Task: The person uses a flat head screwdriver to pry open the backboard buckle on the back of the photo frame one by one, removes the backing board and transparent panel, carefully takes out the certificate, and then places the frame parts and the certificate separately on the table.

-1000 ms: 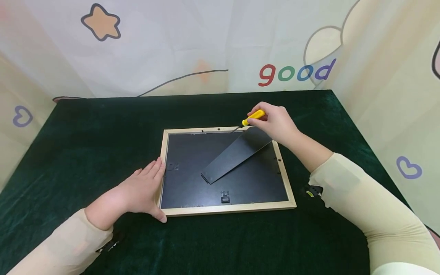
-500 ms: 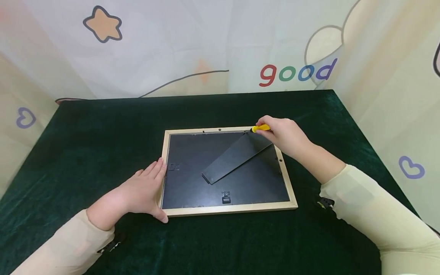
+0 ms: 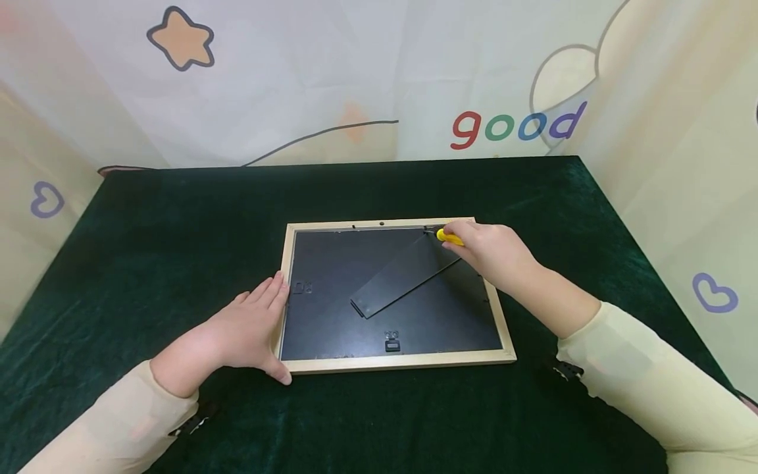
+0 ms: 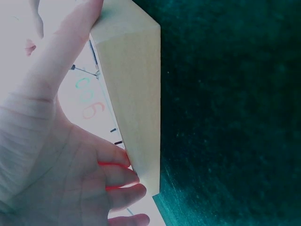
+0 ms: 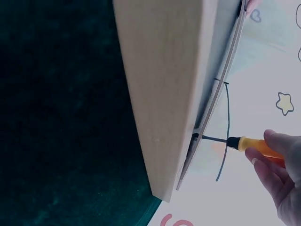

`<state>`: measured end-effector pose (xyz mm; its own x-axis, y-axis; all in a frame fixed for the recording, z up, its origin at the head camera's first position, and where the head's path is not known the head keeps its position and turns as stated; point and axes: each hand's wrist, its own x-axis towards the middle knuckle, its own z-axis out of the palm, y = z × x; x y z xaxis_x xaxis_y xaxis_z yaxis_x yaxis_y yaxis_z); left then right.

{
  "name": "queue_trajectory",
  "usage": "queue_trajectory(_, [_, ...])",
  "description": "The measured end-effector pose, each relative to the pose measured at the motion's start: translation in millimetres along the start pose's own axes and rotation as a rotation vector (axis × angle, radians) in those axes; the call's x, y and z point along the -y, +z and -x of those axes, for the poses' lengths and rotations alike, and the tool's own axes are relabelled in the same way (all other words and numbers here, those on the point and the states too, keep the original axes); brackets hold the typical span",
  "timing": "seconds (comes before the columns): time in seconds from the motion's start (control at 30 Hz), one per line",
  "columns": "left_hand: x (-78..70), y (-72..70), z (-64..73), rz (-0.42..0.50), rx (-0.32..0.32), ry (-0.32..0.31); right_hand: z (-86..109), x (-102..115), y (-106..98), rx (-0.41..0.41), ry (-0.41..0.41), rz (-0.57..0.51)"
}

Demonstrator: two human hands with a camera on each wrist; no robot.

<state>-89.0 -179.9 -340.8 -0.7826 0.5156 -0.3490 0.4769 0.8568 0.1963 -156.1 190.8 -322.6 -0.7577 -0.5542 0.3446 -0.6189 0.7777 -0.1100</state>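
A picture frame (image 3: 391, 362) with a light wood rim lies face down, its black backing board (image 3: 331, 263) up. A black easel leg (image 3: 403, 276) slants across the board. My left hand (image 3: 243, 329) rests along the left rim with straight fingers, thumb at the near corner; the left wrist view shows this rim (image 4: 129, 84) up close. With thumb and fingers my right hand (image 3: 494, 253) pinches the yellow handle of a screwdriver (image 3: 450, 237). Its thin shaft reaches a small dark tab (image 3: 425, 230) at the far inner edge. In the right wrist view the screwdriver (image 5: 258, 145) points at the rim's inner side.
Dark green velvet cloth (image 3: 177, 243) covers the table under the frame. Several small tabs sit along the rim's inner edges. A hanger plate (image 3: 392, 345) is on the board near the front rim. Behind the table hangs a pale printed curtain (image 3: 320, 72).
My right hand has moved right and nearer, lowering the screwdriver handle. The shaft's tip has shifted right along the far inner edge. My left hand stays on the left rim.
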Motion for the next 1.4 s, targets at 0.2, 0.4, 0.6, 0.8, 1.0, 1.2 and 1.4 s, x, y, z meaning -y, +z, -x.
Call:
queue_trajectory(0.2, [0.9,0.2,0.2,0.000,0.000,-0.006,2.1,2,8,-0.055,-0.066,0.044])
queue_trajectory(0.4, [1.8,0.5,0.2,0.001,0.009,-0.012,3.9,8,16,-0.027,-0.170,0.175])
queue_trajectory(0.6, [3.2,1.9,1.5,0.008,0.014,-0.013,2.5,13,19,0.112,-0.165,0.283])
queue_trajectory(0.8, [3.8,4.5,-0.2,0.014,0.012,-0.008,-9.5,15,6,0.210,-0.164,0.348])
queue_trajectory(1.0, [1.1,4.4,-3.0,0.014,0.019,0.002,-12.4,16,-5,0.289,-0.158,0.395])
queue_trajectory(1.2, [1.2,1.0,-2.3,0.010,0.022,0.001,-22.3,18,-14,0.336,-0.112,0.353])
queue_trajectory(1.4, [3.3,1.2,-1.9,0.014,0.019,-0.003,-40.9,20,-23,0.404,-0.038,0.303])
